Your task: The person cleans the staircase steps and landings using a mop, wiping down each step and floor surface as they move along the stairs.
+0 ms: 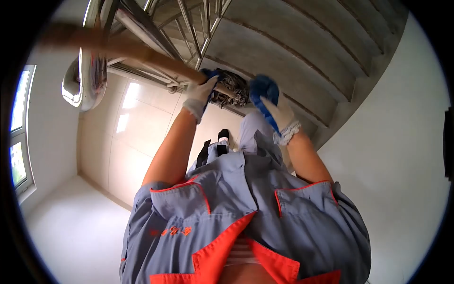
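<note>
My left hand (204,93), in a white and blue work glove, is wrapped round a wooden mop handle (156,59) near its lower end. From there the handle slants toward the upper left, where it blurs. Grey mop strands (234,87) lie bunched just beyond my left hand, at the stairs. My right hand (274,102), gloved the same way, is to the right of the mop head and apart from it. Its fingers look curled, and the glove hides whether anything is in them.
Concrete stairs (293,52) rise toward the upper right. A metal railing (189,33) with a shiny curved handrail end (85,90) stands at the upper left. Pale floor tiles (142,118) lie below, beside a window (21,132). A white wall (388,156) is on the right.
</note>
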A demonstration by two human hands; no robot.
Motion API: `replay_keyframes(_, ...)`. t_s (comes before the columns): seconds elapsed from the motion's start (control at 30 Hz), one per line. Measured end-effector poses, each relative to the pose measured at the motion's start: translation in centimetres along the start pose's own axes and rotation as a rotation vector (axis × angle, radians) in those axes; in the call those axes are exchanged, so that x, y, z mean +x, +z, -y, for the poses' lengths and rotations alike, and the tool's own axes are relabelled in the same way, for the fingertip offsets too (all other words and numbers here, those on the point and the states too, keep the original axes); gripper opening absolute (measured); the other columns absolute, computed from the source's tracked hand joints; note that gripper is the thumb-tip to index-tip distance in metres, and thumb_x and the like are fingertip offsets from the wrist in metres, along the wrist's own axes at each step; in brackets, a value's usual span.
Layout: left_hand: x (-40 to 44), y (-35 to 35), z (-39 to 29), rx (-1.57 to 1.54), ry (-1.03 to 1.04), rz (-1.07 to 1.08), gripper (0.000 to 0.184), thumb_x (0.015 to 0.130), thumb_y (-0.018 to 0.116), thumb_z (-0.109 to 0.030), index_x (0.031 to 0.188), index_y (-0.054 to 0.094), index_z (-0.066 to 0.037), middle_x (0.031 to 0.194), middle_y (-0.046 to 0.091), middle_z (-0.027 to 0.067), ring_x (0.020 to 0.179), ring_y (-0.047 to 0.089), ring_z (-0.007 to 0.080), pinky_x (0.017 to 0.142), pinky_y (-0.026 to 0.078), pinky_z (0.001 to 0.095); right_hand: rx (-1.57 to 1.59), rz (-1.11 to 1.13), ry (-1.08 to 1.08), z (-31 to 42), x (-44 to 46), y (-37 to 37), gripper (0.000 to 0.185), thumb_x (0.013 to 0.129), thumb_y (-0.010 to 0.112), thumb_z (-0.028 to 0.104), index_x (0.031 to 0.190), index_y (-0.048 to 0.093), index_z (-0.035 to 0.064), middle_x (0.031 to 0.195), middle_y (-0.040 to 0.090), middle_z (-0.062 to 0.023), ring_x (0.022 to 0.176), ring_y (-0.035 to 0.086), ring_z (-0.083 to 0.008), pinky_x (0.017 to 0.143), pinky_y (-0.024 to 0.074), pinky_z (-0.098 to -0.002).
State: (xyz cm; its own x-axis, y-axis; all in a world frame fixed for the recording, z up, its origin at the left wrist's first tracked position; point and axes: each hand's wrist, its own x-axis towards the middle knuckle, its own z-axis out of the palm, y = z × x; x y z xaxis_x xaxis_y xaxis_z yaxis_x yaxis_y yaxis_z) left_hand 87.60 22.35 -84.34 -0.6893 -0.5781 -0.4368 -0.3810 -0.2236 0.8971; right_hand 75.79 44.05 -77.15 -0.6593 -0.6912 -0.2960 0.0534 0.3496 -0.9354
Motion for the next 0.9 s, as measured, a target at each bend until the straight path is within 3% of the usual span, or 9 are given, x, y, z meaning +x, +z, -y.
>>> replay_keyframes(0.13, 0.7, 6.7, -5.9, 0.032, -0.22, 0.183, 0.025, 0.079, 0.07, -0.013, 0.1, 0.058, -0.003, 0.082, 0.062, 0.0034, 0.067, 0.057, 0.0118, 0.063, 0.048, 0.0273, 0.544, -0.002, -0.317, 10.6, 3.4, -1.5, 0.074, 0.077, 0.06, -0.004, 0.141, 0.024, 0.0052, 0.139, 0.039, -0.013, 0.127, 0.04, -0.0248, 0.102, 0.0349, -0.0328)
replay_keyframes(0.2, 1.6, 11.2, -2.5, 0.047, -0.027, 0.289, 0.035, 0.075, 0.072, -0.02, 0.101, 0.056, -0.003, 0.084, 0.062, 0.007, 0.075, 0.059, 0.017, 0.071, 0.049, 0.0287, 0.475, -0.193, -0.464, 14.5, 3.7, -2.7, 0.07, 0.078, 0.061, -0.001, 0.139, 0.028, 0.0042, 0.136, 0.042, -0.0157, 0.127, 0.041, -0.0264, 0.102, 0.0349, -0.034)
replay_keyframes(0.3, 0.7, 17.2, 3.1, 0.125, -0.004, 0.64, 0.042, 0.07, 0.074, -0.028, 0.1, 0.056, -0.004, 0.092, 0.061, 0.0118, 0.089, 0.059, 0.0263, 0.08, 0.047, 0.0323, 0.483, -0.096, -0.478, 16.0, 0.4, -6.1, 0.034, 0.086, 0.055, 0.023, 0.114, 0.047, 0.0062, 0.1, 0.058, -0.0137, 0.093, 0.056, -0.0261, 0.091, 0.0417, -0.0423)
replay_keyframes(0.37, -2.6, 17.1, 2.1, 0.43, 0.06, 0.514, 0.038, 0.07, 0.072, -0.028, 0.098, 0.058, -0.006, 0.099, 0.06, 0.0119, 0.095, 0.056, 0.0286, 0.084, 0.045, 0.0349, 0.471, -0.066, -0.416, 16.5, -2.7, -6.8, 0.028, 0.091, 0.048, 0.038, 0.088, 0.052, 0.0098, 0.079, 0.054, -0.0086, 0.071, 0.052, -0.0228, 0.079, 0.0405, -0.0405)
replay_keyframes(0.43, -4.6, 17.3, 3.2, 0.554, 0.11, 0.381, 0.032, 0.07, 0.071, -0.021, 0.096, 0.059, -0.007, 0.102, 0.059, 0.0125, 0.099, 0.055, 0.0307, 0.086, 0.044, 0.0363, 0.469, -0.144, -0.445, 17.5, -6.2, -6.4, 0.027, 0.09, 0.05, 0.037, 0.078, 0.05, 0.013, 0.073, 0.053, -0.007, 0.062, 0.05, -0.0195, 0.065, 0.0367, -0.034)
replay_keyframes(0.5, -5.4, 18.2, 7.9, 0.495, 0.153, 0.245, 0.027, 0.07, 0.07, -0.008, 0.094, 0.059, -0.006, 0.102, 0.059, 0.0135, 0.1, 0.054, 0.0326, 0.086, 0.045, 0.0364, 0.434, -0.215, -0.446, 17.8, -9.5, -6.4, 0.025, 0.09, 0.051, 0.036, 0.079, 0.05, 0.0126, 0.074, 0.054, -0.0069, 0.062, 0.051, -0.0191, 0.065, 0.0376, -0.0335)
replay_keyframes(0.6, -6.7, 21.1, 10.4, 0.24, 0.212, 0.131, 0.023, 0.068, 0.069, -0.01, 0.089, 0.06, -0.007, 0.102, 0.059, 0.013, 0.102, 0.053, 0.0325, 0.087, 0.044, 0.037, 0.341, -0.348, -0.403, 16.7, -14.2, -7.7, 0.024, 0.09, 0.052, 0.034, 0.081, 0.051, 0.0119, 0.074, 0.054, -0.0067, 0.062, 0.052, -0.0186, 0.065, 0.0388, -0.0328)
replay_keyframes(0.73, -6.0, 22.7, 9.2, 0.429, 0.408, 0.151, 0.026, 0.064, 0.067, -0.002, 0.087, 0.059, -0.009, 0.103, 0.058, 0.0117, 0.097, 0.054, 0.0319, 0.084, 0.045, 0.0353, 0.215, -0.53, -0.309, 13.4, -19.8, -10.5, 0.021, 0.089, 0.053, 0.032, 0.084, 0.051, 0.0111, 0.075, 0.055, -0.0065, 0.062, 0.053, -0.018, 0.066, 0.0405, -0.0318)
replay_keyframes(0.9, -5.2, 24.6, 12.2, 0.511, 0.132, 0.346, 0.028, 0.056, 0.071, -0.012, 0.078, 0.054, -0.012, 0.084, 0.053, 0.0079, 0.097, 0.048, 0.0318, 0.081, 0.041, 0.0415, 0.077, -0.7, -0.194, 9.5, -25.3, -13.6, 0.019, 0.089, 0.055, 0.029, 0.088, 0.052, 0.01, 0.075, 0.056, -0.0062, 0.062, 0.054, -0.0172, 0.066, 0.0426, -0.0305)
